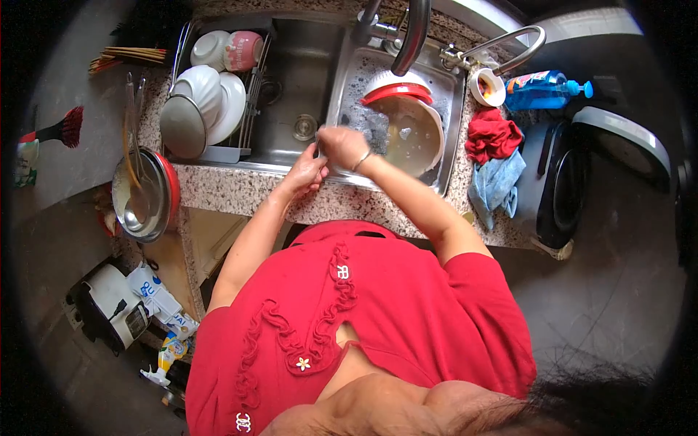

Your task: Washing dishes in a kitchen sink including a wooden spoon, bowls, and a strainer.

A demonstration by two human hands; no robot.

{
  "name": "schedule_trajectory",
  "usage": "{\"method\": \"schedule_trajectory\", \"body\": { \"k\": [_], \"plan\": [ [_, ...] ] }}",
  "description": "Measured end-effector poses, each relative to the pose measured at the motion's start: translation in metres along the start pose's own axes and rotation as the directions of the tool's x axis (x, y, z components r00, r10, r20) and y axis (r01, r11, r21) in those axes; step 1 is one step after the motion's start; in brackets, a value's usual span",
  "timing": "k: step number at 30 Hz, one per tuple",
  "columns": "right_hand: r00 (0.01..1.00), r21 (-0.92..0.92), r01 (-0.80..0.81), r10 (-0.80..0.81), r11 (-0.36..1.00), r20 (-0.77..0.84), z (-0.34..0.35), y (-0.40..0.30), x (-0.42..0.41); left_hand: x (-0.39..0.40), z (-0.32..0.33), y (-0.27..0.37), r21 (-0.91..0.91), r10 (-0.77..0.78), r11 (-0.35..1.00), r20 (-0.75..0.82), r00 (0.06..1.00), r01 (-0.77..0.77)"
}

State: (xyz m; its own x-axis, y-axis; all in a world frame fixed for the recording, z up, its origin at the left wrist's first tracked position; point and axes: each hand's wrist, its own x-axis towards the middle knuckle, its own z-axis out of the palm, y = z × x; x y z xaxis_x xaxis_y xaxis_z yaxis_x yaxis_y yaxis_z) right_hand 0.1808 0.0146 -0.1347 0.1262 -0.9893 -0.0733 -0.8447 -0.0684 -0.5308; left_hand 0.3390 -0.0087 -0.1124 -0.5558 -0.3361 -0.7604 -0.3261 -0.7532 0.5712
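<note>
Over the front rim of the steel double sink (207, 162), my left hand (306, 173) and my right hand (342, 146) meet. Both have their fingers curled around a thin greyish object (322, 155); mostly hidden by the fingers, its kind cannot be told. My right hand looks wet and slightly blurred. Just right of it, the right basin holds foamy water, a large bowl of cloudy water (417, 136), and a white ribbed bowl (398, 82) with a red rim piece (401, 92) behind it.
A dish rack (263, 82) with bowls and plates spans the left basin. The faucet (417, 38) arches over the right one. Rightward lie a blue soap bottle (537, 90), a red cloth (493, 135) and a blue cloth (493, 188). Stacked basins (170, 185) with ladles stand left.
</note>
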Motion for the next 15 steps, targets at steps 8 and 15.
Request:
{"method": "schedule_trajectory", "body": {
  "k": [8,15],
  "plan": [
    [0.982,-0.008,0.009,-0.01,1.0,-0.188,-0.008,0.008,0.009,-0.003,-0.002,0.001,-0.011,-0.023,1.0,0.023,0.999,0.023],
    [0.976,-0.06,-0.085,0.071,0.995,-0.205,-0.023,0.033,0.023,-0.004,0.0,-0.004,-0.022,0.022,1.0,0.03,0.999,-0.021]
  ]
}}
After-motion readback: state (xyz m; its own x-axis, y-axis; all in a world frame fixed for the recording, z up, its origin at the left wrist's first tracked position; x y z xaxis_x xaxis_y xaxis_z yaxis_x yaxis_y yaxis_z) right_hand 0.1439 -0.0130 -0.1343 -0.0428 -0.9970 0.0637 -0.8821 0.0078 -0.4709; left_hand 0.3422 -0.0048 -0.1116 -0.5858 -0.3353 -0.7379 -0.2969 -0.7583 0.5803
